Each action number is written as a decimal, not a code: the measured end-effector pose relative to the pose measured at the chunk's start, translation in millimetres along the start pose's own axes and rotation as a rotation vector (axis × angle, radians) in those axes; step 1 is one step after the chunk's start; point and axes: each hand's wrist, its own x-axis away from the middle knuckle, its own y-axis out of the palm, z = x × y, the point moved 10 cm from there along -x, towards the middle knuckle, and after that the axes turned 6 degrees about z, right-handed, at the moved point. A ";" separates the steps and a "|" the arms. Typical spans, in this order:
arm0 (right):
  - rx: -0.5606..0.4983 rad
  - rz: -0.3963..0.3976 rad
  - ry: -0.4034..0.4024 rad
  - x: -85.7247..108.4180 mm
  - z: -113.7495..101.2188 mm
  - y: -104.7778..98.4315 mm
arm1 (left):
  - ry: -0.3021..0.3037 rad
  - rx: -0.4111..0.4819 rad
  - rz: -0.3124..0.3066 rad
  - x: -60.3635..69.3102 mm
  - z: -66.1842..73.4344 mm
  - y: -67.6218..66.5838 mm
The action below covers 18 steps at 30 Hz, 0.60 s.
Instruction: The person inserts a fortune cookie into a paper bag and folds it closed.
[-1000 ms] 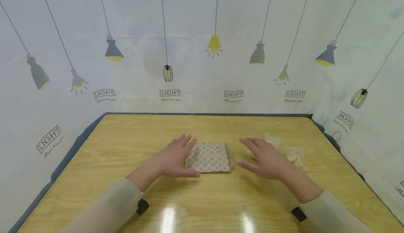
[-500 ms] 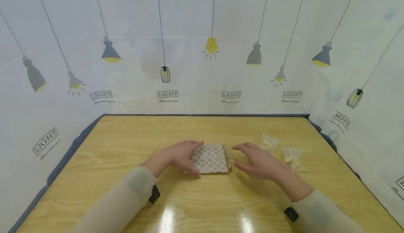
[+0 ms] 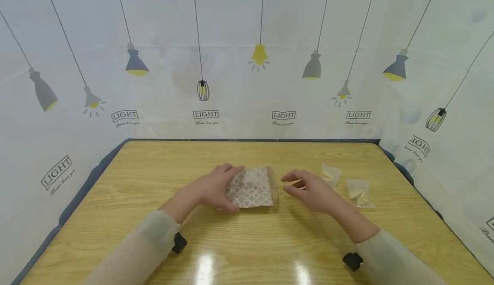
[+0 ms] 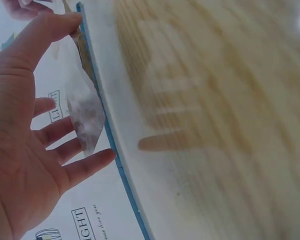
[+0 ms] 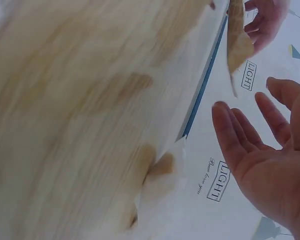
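A flat patterned paper bag (image 3: 252, 188), white and beige with a brown strip along its right end, is in the middle of the head view. My left hand (image 3: 214, 188) holds its left end, thumb on the near edge and fingers at the far edge. In the left wrist view the bag (image 4: 87, 112) looks raised off the table between thumb and fingers. To the right of the bag, apart from it, my right hand (image 3: 314, 190) hovers with loosely bent fingers and holds nothing. The right wrist view shows the bag's brown end (image 5: 238, 47) beyond that hand.
Two small clear packets with pale yellowish contents lie on the wooden table (image 3: 247, 242): one packet (image 3: 332, 174) partly behind the right hand, the other packet (image 3: 359, 193) further right. A white lamp-printed curtain (image 3: 231, 62) surrounds the table's back and sides.
The left hand has taken hold of the bag's left end, and the bag has risen and shifted slightly leftward. The right hand's thumb and fingers have come nearer together.
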 end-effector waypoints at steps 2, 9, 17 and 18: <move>-0.130 0.002 0.051 -3.8 2.6 2.0 | 0.007 0.008 0.019 3.2 3.0 -4.5; -0.419 0.001 0.136 -12.3 2.0 14.0 | 0.069 0.042 0.069 12.1 15.9 -11.4; -0.482 0.043 0.170 -15.1 1.5 16.8 | 0.094 0.028 0.097 15.6 20.4 -12.4; -0.496 0.044 0.169 -15.5 0.9 16.8 | 0.098 0.023 0.099 15.6 20.7 -12.2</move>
